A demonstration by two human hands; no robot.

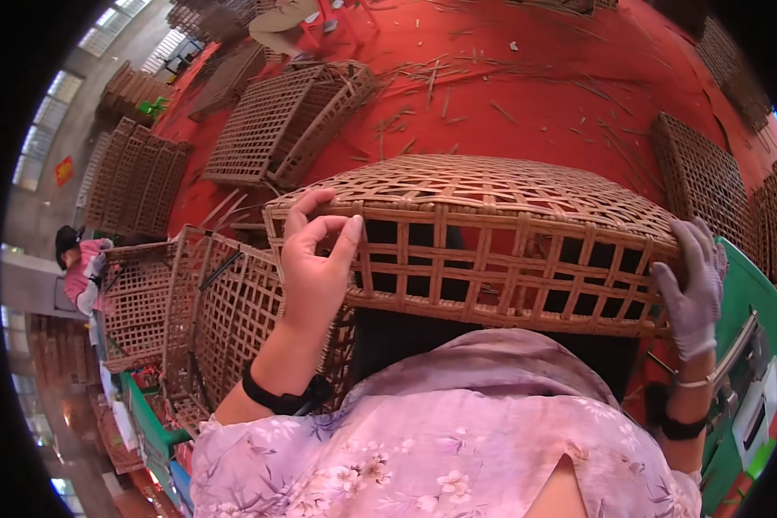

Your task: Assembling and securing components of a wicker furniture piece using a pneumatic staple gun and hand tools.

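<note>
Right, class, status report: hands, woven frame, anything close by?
Bare left hand, gloved right hand at opposite ends of woven frame. Frame crosswise before torso. Green stand close beside right hand.

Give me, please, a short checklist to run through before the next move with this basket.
1. Left hand at the basket's left end: ok.
2. Right hand at its right end: ok.
3. Gloves on both hands: not ok; the left is bare, the right wears a glove.
4. Floor free of loose strips: not ok; many lie scattered beyond the basket.
5. Firmness of each grip: cannot tell.
</note>
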